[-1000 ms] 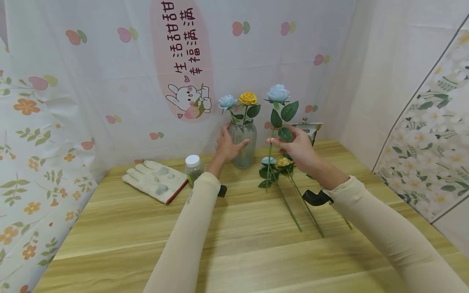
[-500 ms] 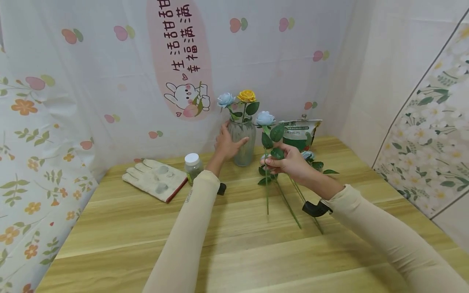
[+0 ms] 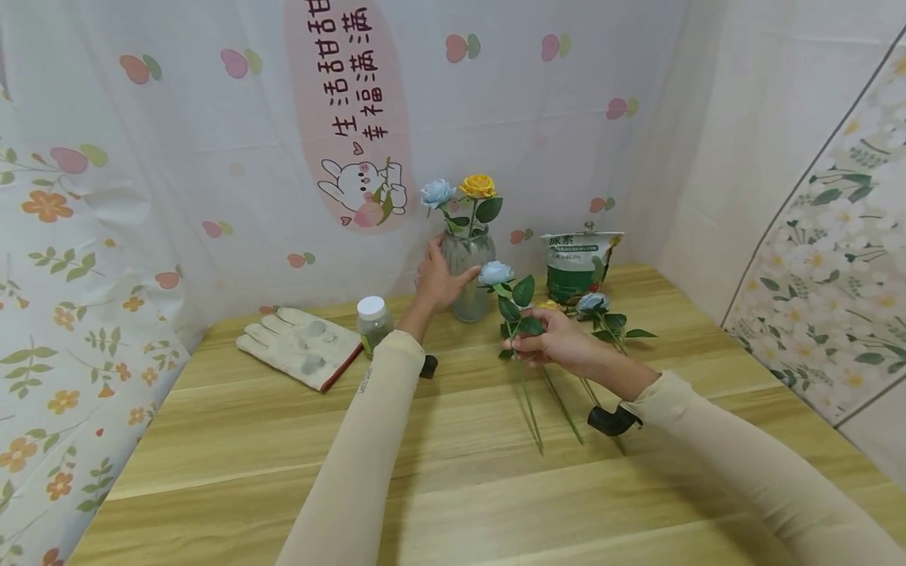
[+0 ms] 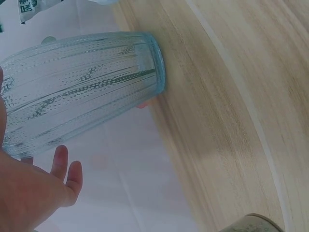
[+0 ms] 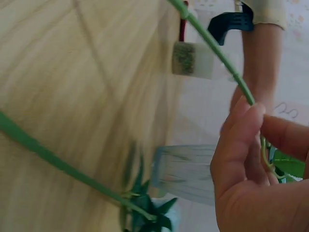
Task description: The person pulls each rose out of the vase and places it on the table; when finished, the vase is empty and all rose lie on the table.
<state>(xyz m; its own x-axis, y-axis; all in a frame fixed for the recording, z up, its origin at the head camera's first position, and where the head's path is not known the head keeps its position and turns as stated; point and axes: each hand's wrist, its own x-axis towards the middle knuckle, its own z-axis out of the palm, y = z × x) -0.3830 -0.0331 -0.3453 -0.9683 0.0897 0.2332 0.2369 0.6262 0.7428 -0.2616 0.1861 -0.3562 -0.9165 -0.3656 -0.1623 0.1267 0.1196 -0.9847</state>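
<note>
My left hand holds the ribbed glass vase, which stands upright on the table near the back cloth. A blue rose and a yellow rose stick out of its mouth. In the left wrist view, some fingers stand away from the vase. My right hand pinches another blue rose by its green stem, bloom up, stem slanting down in front of the vase. Beside that hand lie more roses, including a blue one; the hand partly hides the others.
A white-lidded jar stands left of the vase, with a white work glove lying further left. Behind the lying roses a green-and-white pouch stands upright. Patterned cloth hangs behind the wooden table.
My right hand has lowered the blue rose from beside the vase's top, moving its bloom left and down and tilting the stem. The left hand stays on the vase.
</note>
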